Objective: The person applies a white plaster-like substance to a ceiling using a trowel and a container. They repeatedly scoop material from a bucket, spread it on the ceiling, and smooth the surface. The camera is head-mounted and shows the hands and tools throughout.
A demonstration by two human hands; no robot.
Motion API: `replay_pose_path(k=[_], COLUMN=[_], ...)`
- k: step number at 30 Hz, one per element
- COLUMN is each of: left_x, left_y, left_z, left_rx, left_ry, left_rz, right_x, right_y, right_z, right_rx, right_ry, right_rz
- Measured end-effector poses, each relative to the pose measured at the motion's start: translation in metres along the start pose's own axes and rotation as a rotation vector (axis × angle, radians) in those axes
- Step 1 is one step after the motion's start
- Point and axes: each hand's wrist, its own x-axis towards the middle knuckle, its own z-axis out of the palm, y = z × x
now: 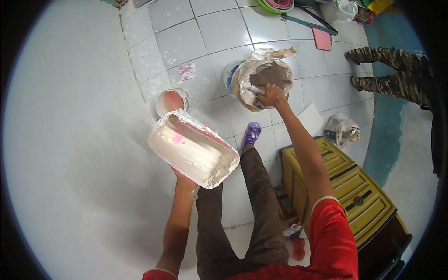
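Observation:
A white rectangular plastic tub (191, 149) is tilted in front of me, smeared with white paste and pink stains. My left hand (183, 181) is closed on its near side, the fingers mostly hidden beneath it. My right hand (272, 96) reaches to the mouth of an open paper sack (247, 101) holding greyish powder (275, 74). Its fingers are closed around something whitish at the near left of the opening; I cannot make out what it is. Just beyond the tub stands a round white bucket (162, 103) with a pink item inside.
A yellow plastic drawer cabinet (336, 177) stands at my right. Past it are a crumpled plastic bag (343, 130) and a white flat piece (310, 119). Another person's camouflage trousers (392, 63) show at far right. Green basins (275, 5) lie at the back; a pale wall (70, 130) borders the left.

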Motion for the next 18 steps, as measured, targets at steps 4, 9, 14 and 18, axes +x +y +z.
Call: replay_pose_path(k=[4, 9, 14, 18], left_x=[0.008, 0.015, 0.032, 0.062], left_y=[0.007, 0.009, 0.002, -0.006], left_z=[0.005, 0.015, 0.016, 0.007], left_rx=[0.144, 0.191, 0.209, 0.256], left_ry=[-0.041, 0.002, 0.041, 0.025], left_rz=[-0.043, -0.020, 0.005, 0.024], right_x=[-0.007, -0.041, -0.062, -0.086], right_y=[0.014, 0.003, 0.030, 0.029], right_z=[0.004, -0.025, -0.011, -0.022], right_rx=[0.041, 0.122, 0.201, 0.264], right_ry=[0.072, 0.030, 0.156, 0.150], right_rz=[0.077, 0.229, 0.262, 0.308])
